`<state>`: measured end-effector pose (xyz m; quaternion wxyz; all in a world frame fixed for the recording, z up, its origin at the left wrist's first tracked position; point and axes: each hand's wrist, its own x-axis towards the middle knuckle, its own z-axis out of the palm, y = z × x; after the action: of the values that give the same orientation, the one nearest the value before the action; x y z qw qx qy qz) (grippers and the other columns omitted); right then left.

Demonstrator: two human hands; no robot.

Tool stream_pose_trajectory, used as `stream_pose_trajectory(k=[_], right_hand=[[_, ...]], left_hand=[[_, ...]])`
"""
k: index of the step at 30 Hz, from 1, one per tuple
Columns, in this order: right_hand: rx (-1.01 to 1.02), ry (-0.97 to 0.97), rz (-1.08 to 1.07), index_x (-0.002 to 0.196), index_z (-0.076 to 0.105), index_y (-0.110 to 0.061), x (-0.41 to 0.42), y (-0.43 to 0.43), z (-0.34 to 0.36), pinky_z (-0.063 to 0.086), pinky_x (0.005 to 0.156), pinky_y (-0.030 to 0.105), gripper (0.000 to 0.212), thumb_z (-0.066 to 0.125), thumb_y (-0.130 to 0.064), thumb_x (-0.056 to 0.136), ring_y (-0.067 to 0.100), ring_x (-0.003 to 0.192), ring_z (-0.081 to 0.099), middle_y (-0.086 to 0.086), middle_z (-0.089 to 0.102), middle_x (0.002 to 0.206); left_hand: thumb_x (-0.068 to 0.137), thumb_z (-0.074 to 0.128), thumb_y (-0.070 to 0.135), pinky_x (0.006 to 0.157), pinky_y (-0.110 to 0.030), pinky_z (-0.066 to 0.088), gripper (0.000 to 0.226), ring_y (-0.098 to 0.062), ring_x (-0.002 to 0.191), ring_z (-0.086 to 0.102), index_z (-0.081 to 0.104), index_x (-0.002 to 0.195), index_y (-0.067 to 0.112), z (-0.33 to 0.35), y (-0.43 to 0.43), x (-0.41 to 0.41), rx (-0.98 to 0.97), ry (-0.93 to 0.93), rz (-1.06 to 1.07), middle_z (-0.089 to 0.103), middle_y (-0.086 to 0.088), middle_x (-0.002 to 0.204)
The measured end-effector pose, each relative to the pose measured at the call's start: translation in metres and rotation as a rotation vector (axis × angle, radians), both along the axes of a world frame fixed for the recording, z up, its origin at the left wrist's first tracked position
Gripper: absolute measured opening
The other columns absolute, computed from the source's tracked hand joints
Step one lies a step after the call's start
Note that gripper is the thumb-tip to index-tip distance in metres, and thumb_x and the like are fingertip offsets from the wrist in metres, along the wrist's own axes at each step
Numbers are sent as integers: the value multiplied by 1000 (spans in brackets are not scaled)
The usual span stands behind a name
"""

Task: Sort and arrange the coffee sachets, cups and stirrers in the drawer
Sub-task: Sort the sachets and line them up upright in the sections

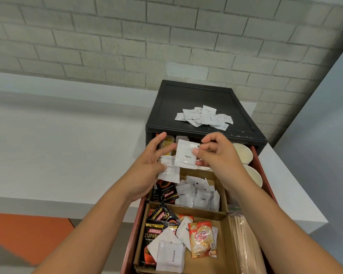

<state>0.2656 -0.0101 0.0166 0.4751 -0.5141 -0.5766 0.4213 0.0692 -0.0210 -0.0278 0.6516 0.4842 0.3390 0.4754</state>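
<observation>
The red drawer [254,155] stands pulled out of a black cabinet [186,99]. Over its back part my right hand [216,155] pinches a white sachet marked Coffee [186,157] by its right edge. My left hand [147,167] holds white sachets marked Cream [168,171] against its palm, fingers mostly extended. Cardboard dividers [206,214] split the drawer. The middle compartment holds white coffee sachets [198,194] and black Kopiko sachets [166,192]. The front compartment holds Kopiko packs [154,232], a Cream sachet [171,256] and a Coffee-mate sachet [202,240]. Paper cups [244,155] and wrapped wooden stirrers [244,240] lie along the right side.
A loose pile of white sachets [204,116] lies on the black cabinet's top. The cabinet stands on a white counter [67,135] against a grey brick wall. An orange floor patch [28,230] shows at lower left.
</observation>
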Motion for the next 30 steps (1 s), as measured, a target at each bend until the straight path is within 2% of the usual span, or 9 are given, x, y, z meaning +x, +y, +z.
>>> stream_pose_trajectory(k=[3, 9, 13, 16, 20, 21, 23, 26, 30], right_hand=[[-12, 3, -32, 96, 54, -18, 8, -3, -1, 55, 59, 20, 29, 76, -8, 81, 12, 72, 72, 1, 71, 80], [51, -140, -47, 85, 58, -23, 22, -7, -12, 58, 64, 25, 17, 72, -12, 86, 12, 68, 69, -6, 69, 78], [130, -450, -53, 81, 64, -28, 32, -10, -23, 56, 70, 24, 22, 62, -8, 91, 7, 78, 63, -15, 64, 82], [52, -650, 58, 82, 65, -26, 35, -13, -37, 53, 82, 26, 25, 58, -5, 92, 11, 92, 62, -10, 65, 95], [17, -901, 108, 107, 68, -23, 33, -14, -50, 44, 96, 22, 19, 61, -12, 93, 12, 114, 52, -6, 55, 123], [57, -868, 67, 109, 67, -23, 31, -13, -48, 43, 98, 22, 19, 60, -15, 94, 10, 116, 49, -7, 52, 125], [149, -680, 5, 107, 65, -30, 25, -14, -37, 43, 88, 17, 14, 56, -27, 96, 1, 105, 51, -10, 54, 120], [138, -355, 104, 107, 54, -44, 10, -18, -17, 48, 73, 14, 15, 58, -42, 92, -4, 94, 57, -19, 59, 108], [138, -284, 193, 113, 48, -36, -7, -18, -12, 58, 77, 33, 41, 72, -18, 85, 14, 89, 63, -6, 62, 105]], left_hand=[[93, 41, -20, 84, -32, 58, 79, -22, 117, 64, 40, 133, 48, 1, -1, 1, 3, 7, 17, 59, 6, 138], [98, 51, 0, 77, -25, 59, 63, -19, 108, 69, 34, 130, 52, 1, -2, 5, 25, 93, 57, 71, 3, 121], [99, 50, 1, 73, -23, 58, 57, -19, 102, 71, 39, 127, 50, 1, -3, 5, 35, 92, 85, 74, 4, 113], [99, 50, 2, 73, -23, 58, 53, -19, 102, 71, 42, 126, 46, 0, -4, 6, 50, 100, 86, 74, 4, 112], [98, 53, 2, 73, -24, 58, 50, -20, 102, 71, 47, 126, 43, 0, -5, 7, 61, 109, 125, 74, 0, 111], [98, 54, 2, 73, -24, 59, 49, -21, 102, 71, 48, 125, 42, -1, -5, 7, 63, 114, 140, 74, 0, 111], [97, 56, 4, 74, -24, 59, 47, -19, 101, 71, 49, 125, 41, -2, -5, 8, 81, 136, 166, 74, 1, 110], [95, 61, 8, 76, -27, 59, 45, -17, 97, 72, 49, 124, 40, -1, -6, 11, 133, 210, 213, 74, 3, 105], [91, 67, 13, 75, -30, 58, 41, -17, 91, 72, 53, 120, 37, 1, -8, 15, 178, 278, 278, 74, 0, 97]])
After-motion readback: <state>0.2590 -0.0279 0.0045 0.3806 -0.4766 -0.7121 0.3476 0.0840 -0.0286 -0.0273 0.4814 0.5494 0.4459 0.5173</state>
